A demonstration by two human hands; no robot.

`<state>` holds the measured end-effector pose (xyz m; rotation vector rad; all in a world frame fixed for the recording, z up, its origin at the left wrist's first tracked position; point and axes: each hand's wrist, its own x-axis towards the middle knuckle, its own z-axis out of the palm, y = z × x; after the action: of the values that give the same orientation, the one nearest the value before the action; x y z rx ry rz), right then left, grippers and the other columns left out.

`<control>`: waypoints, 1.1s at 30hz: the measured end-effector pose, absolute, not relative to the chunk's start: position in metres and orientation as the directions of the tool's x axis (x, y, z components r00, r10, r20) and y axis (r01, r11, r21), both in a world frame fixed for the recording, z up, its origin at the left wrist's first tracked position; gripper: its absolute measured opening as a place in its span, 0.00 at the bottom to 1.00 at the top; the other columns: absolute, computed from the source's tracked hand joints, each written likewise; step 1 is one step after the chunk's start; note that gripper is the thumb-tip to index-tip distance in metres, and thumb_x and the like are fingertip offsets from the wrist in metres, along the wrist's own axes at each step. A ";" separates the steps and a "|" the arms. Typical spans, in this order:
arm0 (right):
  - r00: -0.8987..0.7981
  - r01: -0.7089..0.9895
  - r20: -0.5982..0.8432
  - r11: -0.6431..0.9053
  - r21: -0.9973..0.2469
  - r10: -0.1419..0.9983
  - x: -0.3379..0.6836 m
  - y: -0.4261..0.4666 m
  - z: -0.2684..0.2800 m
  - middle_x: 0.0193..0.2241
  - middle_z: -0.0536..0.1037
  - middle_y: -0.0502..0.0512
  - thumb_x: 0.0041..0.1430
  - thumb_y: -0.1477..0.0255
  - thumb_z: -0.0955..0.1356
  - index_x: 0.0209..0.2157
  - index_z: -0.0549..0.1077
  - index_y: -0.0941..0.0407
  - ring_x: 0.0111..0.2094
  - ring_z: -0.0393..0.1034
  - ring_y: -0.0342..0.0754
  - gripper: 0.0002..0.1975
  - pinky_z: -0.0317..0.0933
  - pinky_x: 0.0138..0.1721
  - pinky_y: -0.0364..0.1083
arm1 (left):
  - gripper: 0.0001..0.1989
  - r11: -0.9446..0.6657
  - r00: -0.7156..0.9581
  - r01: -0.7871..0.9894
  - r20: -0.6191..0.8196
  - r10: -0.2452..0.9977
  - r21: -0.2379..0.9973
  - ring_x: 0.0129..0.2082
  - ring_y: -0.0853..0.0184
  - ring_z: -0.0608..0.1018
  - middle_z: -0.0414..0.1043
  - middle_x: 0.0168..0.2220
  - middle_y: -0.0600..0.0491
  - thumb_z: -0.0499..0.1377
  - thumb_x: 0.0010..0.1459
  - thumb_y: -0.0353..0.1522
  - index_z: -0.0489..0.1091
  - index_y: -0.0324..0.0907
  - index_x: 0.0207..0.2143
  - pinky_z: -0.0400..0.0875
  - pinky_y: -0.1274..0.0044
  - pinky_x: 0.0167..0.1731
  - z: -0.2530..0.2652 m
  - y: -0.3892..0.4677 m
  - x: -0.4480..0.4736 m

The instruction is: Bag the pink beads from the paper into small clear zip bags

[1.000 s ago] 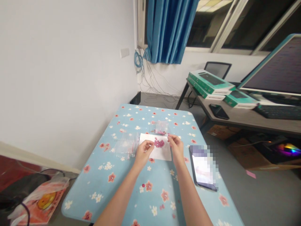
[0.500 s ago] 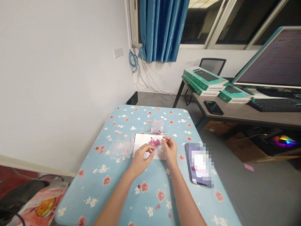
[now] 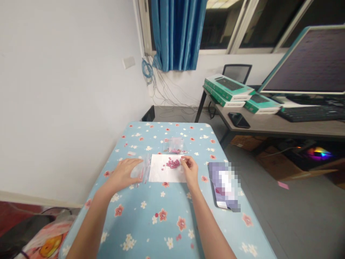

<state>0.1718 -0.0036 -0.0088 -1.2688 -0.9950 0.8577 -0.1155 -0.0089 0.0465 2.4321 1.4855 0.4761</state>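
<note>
A cluster of small pink beads (image 3: pixel 173 164) lies on a white sheet of paper (image 3: pixel 157 174), with a few strays to its left. My left hand (image 3: pixel 124 175) is over flat clear plastic bags (image 3: pixel 147 167) beside the paper's left edge, its thumb and fingers apart. My right hand (image 3: pixel 190 169) rests at the paper's right side, close to the beads. Its fingers are curled, with thumb and forefinger brought together; whatever they may pinch is too small to make out. Beyond the paper lies another clear bag (image 3: pixel 176 144) with pink beads in it.
The table (image 3: pixel 145 230) has a blue flowered cover. A tablet (image 3: pixel 222 187), partly blurred out, lies to the right. On the desk beyond stand green keyboard boxes (image 3: pixel 229 90), a phone (image 3: pixel 238 120) and a monitor (image 3: pixel 309 61). A wall (image 3: pixel 67 90) borders the left.
My left hand has moved left, from the beads to the plastic bags, and its fingers have spread. The right hand stays by the beads. The camera view has shifted slightly.
</note>
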 end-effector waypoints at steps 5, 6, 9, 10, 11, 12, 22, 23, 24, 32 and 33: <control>0.350 0.010 0.116 0.120 -0.993 0.930 0.172 -0.003 -0.009 0.19 0.62 0.45 0.49 0.63 0.67 0.31 0.70 0.56 0.21 0.55 0.42 0.11 0.52 0.24 0.43 | 0.34 -0.455 0.464 0.785 0.086 0.881 0.421 0.53 0.51 0.67 0.68 0.53 0.51 0.65 0.41 0.45 0.65 0.52 0.53 0.57 0.64 0.52 0.040 -0.001 -0.114; 0.350 0.009 0.115 0.119 -0.993 0.930 0.172 -0.003 -0.009 0.19 0.62 0.45 0.49 0.63 0.67 0.31 0.70 0.56 0.21 0.55 0.42 0.11 0.52 0.24 0.43 | 0.34 -0.453 0.467 0.780 0.079 0.880 0.432 0.53 0.51 0.68 0.69 0.53 0.51 0.65 0.41 0.45 0.65 0.52 0.53 0.57 0.64 0.52 0.040 0.000 -0.114; 0.347 0.015 0.112 0.114 -0.993 0.931 0.172 -0.003 -0.009 0.19 0.62 0.45 0.50 0.63 0.67 0.32 0.70 0.56 0.21 0.55 0.42 0.11 0.52 0.24 0.42 | 0.33 -0.448 0.472 0.776 0.061 0.879 0.444 0.52 0.52 0.68 0.70 0.52 0.51 0.65 0.42 0.45 0.66 0.52 0.52 0.57 0.64 0.52 0.041 0.003 -0.112; 0.345 0.017 0.112 0.114 -0.993 0.932 0.172 -0.004 -0.009 0.19 0.62 0.45 0.50 0.63 0.67 0.32 0.70 0.56 0.21 0.55 0.42 0.11 0.52 0.24 0.42 | 0.33 -0.447 0.475 0.778 0.051 0.878 0.441 0.52 0.52 0.68 0.70 0.52 0.51 0.64 0.42 0.45 0.66 0.51 0.52 0.57 0.64 0.52 0.042 0.004 -0.112; 0.345 0.018 0.113 0.114 -0.993 0.932 0.172 -0.004 -0.009 0.19 0.62 0.45 0.50 0.63 0.67 0.32 0.70 0.56 0.21 0.55 0.42 0.11 0.52 0.24 0.42 | 0.33 -0.447 0.479 0.781 0.042 0.877 0.436 0.52 0.52 0.68 0.69 0.52 0.50 0.64 0.42 0.45 0.65 0.51 0.53 0.57 0.65 0.52 0.042 0.005 -0.112; 0.345 0.020 0.115 0.116 -0.993 0.932 0.172 -0.004 -0.010 0.19 0.62 0.45 0.50 0.63 0.67 0.32 0.70 0.56 0.21 0.55 0.42 0.11 0.52 0.24 0.42 | 0.33 -0.450 0.485 0.782 0.034 0.874 0.431 0.52 0.52 0.68 0.69 0.52 0.50 0.64 0.42 0.46 0.65 0.50 0.53 0.57 0.65 0.53 0.041 0.005 -0.113; 0.352 0.042 0.137 0.130 -0.991 0.926 0.173 -0.001 -0.015 0.19 0.62 0.44 0.50 0.64 0.67 0.32 0.70 0.58 0.21 0.55 0.41 0.11 0.51 0.25 0.42 | 0.34 -0.479 0.460 0.753 0.160 0.873 0.451 0.52 0.57 0.68 0.65 0.53 0.49 0.62 0.49 0.41 0.56 0.49 0.58 0.60 0.66 0.52 0.062 -0.011 -0.087; 0.352 0.071 0.146 0.130 -0.989 0.924 0.173 -0.001 -0.015 0.19 0.63 0.45 0.51 0.64 0.66 0.32 0.70 0.58 0.21 0.55 0.41 0.11 0.52 0.25 0.42 | 0.34 -0.476 0.443 0.752 0.185 0.877 0.457 0.52 0.58 0.68 0.65 0.53 0.50 0.61 0.50 0.40 0.55 0.50 0.58 0.60 0.66 0.51 0.065 -0.014 -0.079; 0.350 0.121 0.166 0.132 -0.984 0.922 0.172 -0.002 -0.014 0.20 0.64 0.45 0.52 0.64 0.66 0.33 0.70 0.58 0.22 0.56 0.42 0.11 0.53 0.26 0.42 | 0.33 -0.475 0.423 0.751 0.218 0.879 0.459 0.52 0.58 0.68 0.65 0.53 0.50 0.61 0.51 0.40 0.55 0.50 0.58 0.60 0.66 0.51 0.066 -0.017 -0.071; 0.012 0.712 0.508 0.349 -0.609 0.861 0.158 -0.020 0.007 0.37 0.70 0.56 0.53 0.71 0.66 0.31 0.75 0.54 0.41 0.60 0.51 0.06 0.55 0.46 0.51 | 0.37 -0.451 0.313 0.741 0.338 0.887 0.498 0.47 0.60 0.71 0.70 0.47 0.51 0.64 0.48 0.34 0.53 0.50 0.59 0.61 0.66 0.48 0.040 -0.019 -0.025; -0.023 0.731 0.514 0.365 -0.577 0.858 0.156 -0.022 0.008 0.40 0.70 0.56 0.53 0.71 0.66 0.32 0.76 0.54 0.44 0.59 0.52 0.06 0.54 0.48 0.51 | 0.37 -0.447 0.303 0.740 0.345 0.889 0.502 0.47 0.60 0.71 0.70 0.47 0.51 0.64 0.48 0.33 0.53 0.50 0.59 0.61 0.67 0.48 0.036 -0.019 -0.024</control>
<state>0.1558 -0.0219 0.0082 -1.3993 -1.7825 0.1891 -0.0240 -0.0188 0.0356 2.3231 1.4882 0.8632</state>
